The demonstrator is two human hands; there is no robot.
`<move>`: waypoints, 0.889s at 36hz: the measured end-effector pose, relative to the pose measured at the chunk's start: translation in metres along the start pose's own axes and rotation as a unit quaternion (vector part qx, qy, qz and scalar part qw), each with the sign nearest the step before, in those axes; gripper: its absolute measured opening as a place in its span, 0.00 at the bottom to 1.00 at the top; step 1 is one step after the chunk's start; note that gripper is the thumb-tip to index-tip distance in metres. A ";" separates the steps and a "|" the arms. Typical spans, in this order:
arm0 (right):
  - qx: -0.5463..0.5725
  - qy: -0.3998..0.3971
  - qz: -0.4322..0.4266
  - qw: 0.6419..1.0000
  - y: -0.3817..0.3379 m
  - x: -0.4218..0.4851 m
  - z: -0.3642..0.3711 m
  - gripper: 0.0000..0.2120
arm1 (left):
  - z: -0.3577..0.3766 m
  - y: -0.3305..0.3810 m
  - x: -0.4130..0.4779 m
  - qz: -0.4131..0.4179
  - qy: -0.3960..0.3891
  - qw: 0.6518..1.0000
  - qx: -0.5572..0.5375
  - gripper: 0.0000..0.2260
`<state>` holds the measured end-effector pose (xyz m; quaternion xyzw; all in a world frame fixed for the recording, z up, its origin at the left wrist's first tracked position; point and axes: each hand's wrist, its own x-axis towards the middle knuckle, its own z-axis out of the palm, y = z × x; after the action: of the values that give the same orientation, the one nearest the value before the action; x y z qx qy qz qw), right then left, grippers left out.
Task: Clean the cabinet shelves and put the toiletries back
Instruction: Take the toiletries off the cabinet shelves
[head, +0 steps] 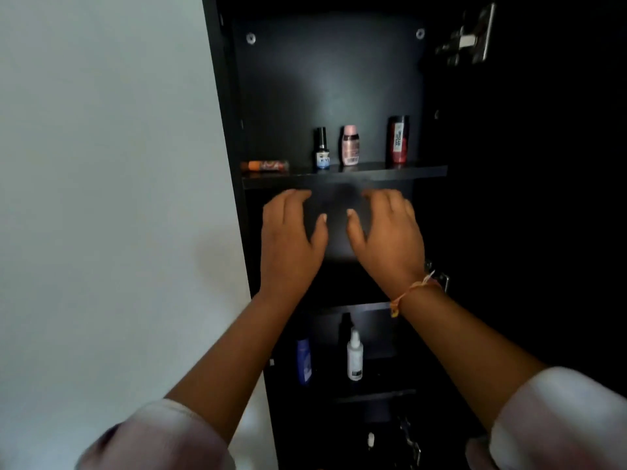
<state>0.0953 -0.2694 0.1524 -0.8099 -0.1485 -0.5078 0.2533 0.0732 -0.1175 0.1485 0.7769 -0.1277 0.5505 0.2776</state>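
Left hand, right hand empty below shelf.

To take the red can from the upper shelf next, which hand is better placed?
Probably the right hand: it is open, just below the shelf, nearly under the red can. The left hand is farther left.

1. Upper shelf: an orange tube lies on its side at nine o'clock. Towards three o'clock a dark-capped bottle, a pink bottle and a red container stand upright.
2. Lower shelf, down at six o'clock: a blue bottle and a white spray bottle stand apart.
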 end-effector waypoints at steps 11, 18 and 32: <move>0.001 -0.100 -0.015 0.995 -0.014 0.105 0.012 0.16 | 0.003 -0.027 0.114 -0.021 -0.102 0.989 0.101 0.13; -0.056 -0.115 0.009 0.992 -0.030 0.130 0.033 0.19 | 0.004 -0.039 0.133 -0.077 -0.235 0.946 0.208 0.17; 0.007 -0.176 0.080 0.981 -0.034 0.149 0.050 0.16 | -0.008 -0.030 0.156 -0.059 -0.329 0.904 0.268 0.12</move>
<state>0.1808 -0.2160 0.2769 -0.8940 -0.1292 -0.3347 0.2682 0.1386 -0.0716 0.2862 0.9651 -0.0134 0.2595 0.0335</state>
